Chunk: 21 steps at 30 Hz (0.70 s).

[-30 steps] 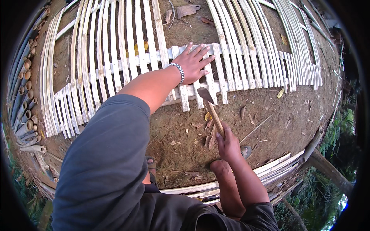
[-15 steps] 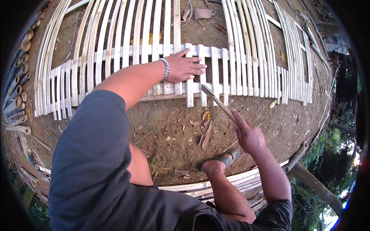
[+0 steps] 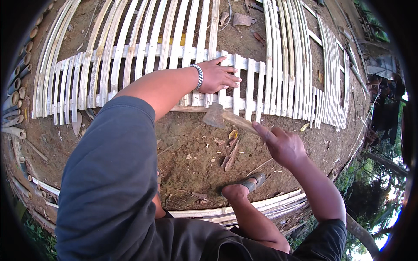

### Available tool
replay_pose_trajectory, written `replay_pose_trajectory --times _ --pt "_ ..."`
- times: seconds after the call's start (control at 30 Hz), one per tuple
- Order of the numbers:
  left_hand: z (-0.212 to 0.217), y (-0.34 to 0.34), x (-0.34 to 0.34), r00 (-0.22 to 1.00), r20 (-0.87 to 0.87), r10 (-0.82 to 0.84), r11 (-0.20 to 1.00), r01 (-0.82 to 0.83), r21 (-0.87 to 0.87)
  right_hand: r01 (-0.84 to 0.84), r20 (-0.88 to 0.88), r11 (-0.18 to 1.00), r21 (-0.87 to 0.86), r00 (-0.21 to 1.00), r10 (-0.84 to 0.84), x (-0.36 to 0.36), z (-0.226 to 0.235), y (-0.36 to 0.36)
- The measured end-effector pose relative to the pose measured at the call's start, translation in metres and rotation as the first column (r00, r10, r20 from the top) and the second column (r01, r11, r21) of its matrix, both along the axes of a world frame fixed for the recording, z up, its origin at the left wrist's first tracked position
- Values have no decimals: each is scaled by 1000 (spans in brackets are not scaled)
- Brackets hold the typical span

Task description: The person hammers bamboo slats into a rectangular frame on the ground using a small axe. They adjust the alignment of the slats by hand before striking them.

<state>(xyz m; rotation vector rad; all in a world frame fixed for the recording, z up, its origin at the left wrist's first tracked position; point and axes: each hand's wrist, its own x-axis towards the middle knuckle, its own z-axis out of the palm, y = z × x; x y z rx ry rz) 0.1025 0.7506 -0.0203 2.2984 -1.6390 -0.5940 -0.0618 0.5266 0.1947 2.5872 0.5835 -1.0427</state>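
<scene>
Slatted frame and hatchet, seen from above. The slatted frame (image 3: 249, 93) is laid on bare ground (image 3: 191, 163) ahead of the person; its pale slats are set across two crosswise rails (image 3: 168, 103), with narrow gaps left between them. The left hand (image 3: 214, 78) is placed palm down on the short slats near the middle of the frame's near edge; its fingers are loosely spread and its thumb is held apart. A chain bracelet (image 3: 198, 77) is worn on the left wrist. The hatchet (image 3: 238, 120) is gripped by the right hand (image 3: 285, 147), which is closed around the handle, with one digit laid along the wood. The hatchet's head is held at the near edge of the frame, just below the left hand; whether the slats are touched by it cannot be told. A yellow leaf (image 3: 233, 134) and a curled brown leaf (image 3: 230, 158) are seen below the handle. Long strips (image 3: 261, 204) are stacked near the sandalled foot (image 3: 250, 183). Hollow poles (image 3: 14, 101) are piled at the far left.
</scene>
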Motion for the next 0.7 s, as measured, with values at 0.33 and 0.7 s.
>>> replay_pose_trajectory --times 0.33,0.7 --pt "7 -6 2 1000 -7 0 1000 0 8 194 11 981 -12 981 -194 -16 -22 -24" --pt "5 -7 1 1000 7 9 1000 -9 6 747 -131 347 567 498 -857 -99 -76 -39"
